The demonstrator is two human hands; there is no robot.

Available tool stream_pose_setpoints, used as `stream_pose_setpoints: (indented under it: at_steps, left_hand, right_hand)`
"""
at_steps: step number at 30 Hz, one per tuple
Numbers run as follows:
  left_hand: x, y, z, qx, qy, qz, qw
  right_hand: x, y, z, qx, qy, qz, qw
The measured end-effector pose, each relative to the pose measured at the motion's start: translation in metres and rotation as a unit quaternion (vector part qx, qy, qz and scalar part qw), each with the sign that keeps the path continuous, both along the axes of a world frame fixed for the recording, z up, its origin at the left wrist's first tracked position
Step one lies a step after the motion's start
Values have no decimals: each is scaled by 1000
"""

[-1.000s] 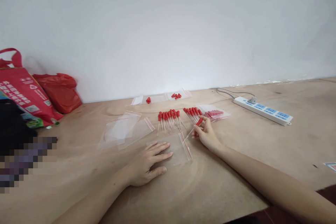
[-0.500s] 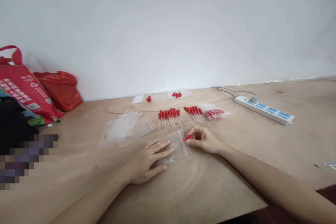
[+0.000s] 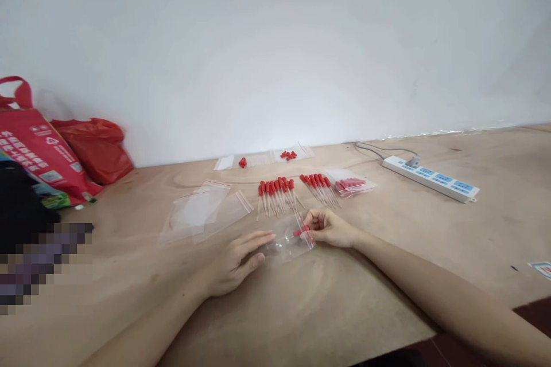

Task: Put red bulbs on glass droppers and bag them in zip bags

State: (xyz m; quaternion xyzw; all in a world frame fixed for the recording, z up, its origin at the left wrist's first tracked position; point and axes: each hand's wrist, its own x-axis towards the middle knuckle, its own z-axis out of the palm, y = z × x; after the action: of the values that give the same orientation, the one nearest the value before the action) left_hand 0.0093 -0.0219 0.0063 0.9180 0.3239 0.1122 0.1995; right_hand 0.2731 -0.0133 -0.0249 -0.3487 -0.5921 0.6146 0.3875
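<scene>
A clear zip bag (image 3: 286,251) lies on the table in front of me. My right hand (image 3: 333,229) pinches a dropper (image 3: 298,232) by its red rubber bulb at the bag's mouth. The bulb is partly within the bag, with the glass stem pointing left inside it. My left hand (image 3: 236,259) rests at the bag's left end, fingers stretched out and holding nothing. Just beyond the bag lie two groups of red-bulbed droppers, a left group (image 3: 275,186) and a right group (image 3: 316,182).
Flat zip bags (image 3: 200,209) lie to the left. A filled bag (image 3: 353,184) sits behind my right hand. Loose red bulbs (image 3: 288,155) and glass tubes (image 3: 262,159) are near the wall. A power strip (image 3: 430,178) lies at right, red bags (image 3: 92,146) at left.
My right hand has moved slightly left, carrying the dropper farther into the bag. My left hand has slid back left, uncovering more of the bag.
</scene>
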Motion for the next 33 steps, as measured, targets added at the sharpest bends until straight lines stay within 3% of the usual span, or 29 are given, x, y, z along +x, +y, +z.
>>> stream_pose_setpoints:
  at_steps: [2,7,9,15,20,24,29,33]
  left_hand:
    - [1,0,0,3,-15,18,1000]
    - [5,0,1,13,-25,-5,1000]
    - [4,0,1,11,-21,-7,1000]
    - [1,2,-3,6,-25,-19,999]
    - [1,2,-2,6,-26,-17,1000]
    - [2,2,-1,2,-18,-19,1000]
    - [0,3,-5,-1,-15,-24,1000]
    - [-2,3,-6,-8,-22,-27,999]
  right_hand:
    - [3,0,3,13,-31,-5,999]
    - [4,-4,11,155,-125,15,980]
    - [5,-4,11,172,-143,11,974]
    - [18,5,7,107,-236,-43,965]
    - [17,27,21,174,-351,-228,891]
    - [-5,59,32,127,-412,-288,855]
    - [-31,101,29,51,-423,-322,845]
    - [-36,116,23,24,-403,-345,847]
